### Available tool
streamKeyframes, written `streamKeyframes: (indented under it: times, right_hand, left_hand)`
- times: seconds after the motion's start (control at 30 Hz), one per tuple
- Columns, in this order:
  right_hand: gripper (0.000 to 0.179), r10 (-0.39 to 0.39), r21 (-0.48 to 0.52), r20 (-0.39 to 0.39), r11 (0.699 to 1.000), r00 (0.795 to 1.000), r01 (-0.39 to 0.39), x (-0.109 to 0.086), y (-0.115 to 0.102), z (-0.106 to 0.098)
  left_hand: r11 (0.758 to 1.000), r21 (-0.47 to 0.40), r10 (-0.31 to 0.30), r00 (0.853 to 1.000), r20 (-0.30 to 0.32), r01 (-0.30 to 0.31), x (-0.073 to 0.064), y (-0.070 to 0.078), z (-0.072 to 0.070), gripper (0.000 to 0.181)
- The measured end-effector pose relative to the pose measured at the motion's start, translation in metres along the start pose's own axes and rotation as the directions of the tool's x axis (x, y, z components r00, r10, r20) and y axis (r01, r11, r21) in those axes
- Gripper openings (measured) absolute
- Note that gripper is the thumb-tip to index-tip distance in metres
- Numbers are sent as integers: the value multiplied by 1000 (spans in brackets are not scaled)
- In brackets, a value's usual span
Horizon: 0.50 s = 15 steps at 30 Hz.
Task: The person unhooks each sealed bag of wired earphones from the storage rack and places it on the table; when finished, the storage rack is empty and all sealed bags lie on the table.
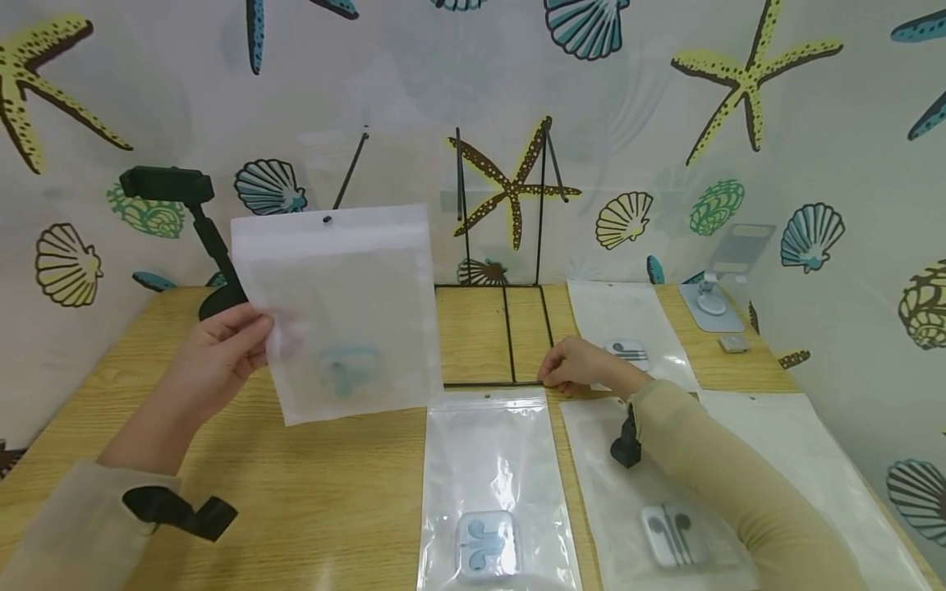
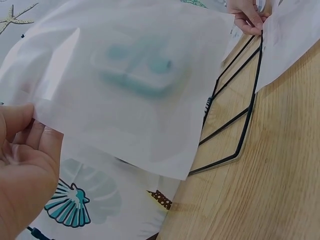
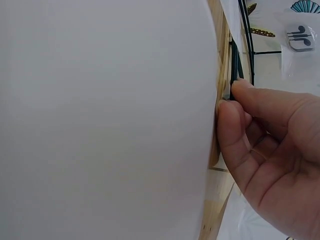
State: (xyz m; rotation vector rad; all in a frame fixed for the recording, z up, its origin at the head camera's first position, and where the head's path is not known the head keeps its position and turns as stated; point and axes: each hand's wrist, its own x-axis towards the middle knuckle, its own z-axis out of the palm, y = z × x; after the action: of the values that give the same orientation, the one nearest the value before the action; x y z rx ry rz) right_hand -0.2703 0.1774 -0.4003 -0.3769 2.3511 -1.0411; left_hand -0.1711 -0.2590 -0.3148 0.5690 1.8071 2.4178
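Note:
Between thumb and fingers, my left hand [image 1: 222,353] pinches the left edge of a whitish translucent zip bag [image 1: 343,287]. A blurred blue-green earphone case [image 2: 137,67] shows through that bag, which hangs upright over the left part of a black wire rack [image 1: 484,384]. Close below the bag's top edge, a dark prong end [image 1: 328,219] shows at its middle. My right hand [image 1: 587,364] pinches the front right corner of the rack's base with thumb and index finger, as the right wrist view also shows. The bag hides the rack's left side in the head view.
A clear-fronted zip bag [image 1: 480,451] with an earphone case lies before the rack. More bags lie right of it, including one [image 1: 606,460] under the right forearm and one [image 1: 613,308] behind. A phone stand [image 1: 713,308] stands back right, a black stand [image 1: 210,238] back left.

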Motion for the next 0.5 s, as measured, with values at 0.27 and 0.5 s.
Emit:
streamKeyframes:
  times: [0.27, 0.5]
  right_hand:
    - [8, 7, -12, -6, 1000, 1000, -7, -1, 0, 1]
    - [8, 10, -6, -2, 1000, 1000, -10, 2, 2, -1]
  left_hand:
    - [1000, 26, -9, 1000, 20, 8, -7, 0, -3, 28]
    - [996, 82, -33, 998, 57, 28, -15, -3, -14, 32]
